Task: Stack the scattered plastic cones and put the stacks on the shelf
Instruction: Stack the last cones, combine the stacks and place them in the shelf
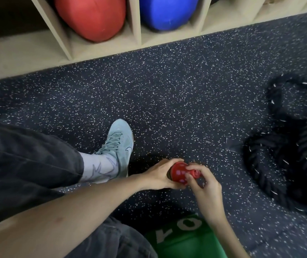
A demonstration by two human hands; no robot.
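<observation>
Gripping red cones [179, 173], both hands' fingers curl tight — shoe [118, 144] left, black rope [288, 155] right.

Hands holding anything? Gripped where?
Both hold red cones above the floor. The left hand wraps the wide end; the right hand pinches the narrow tip with its fingers. The number of cones cannot be told.

A single wide-angle view looks from the person's head, forward and steeply down. The speckled floor [177, 94] fills the middle, close below. The shelf [100, 53] runs along the top edge, farther off and tilted by the lens. Both forearms enter from the bottom edge, very near the camera.
</observation>
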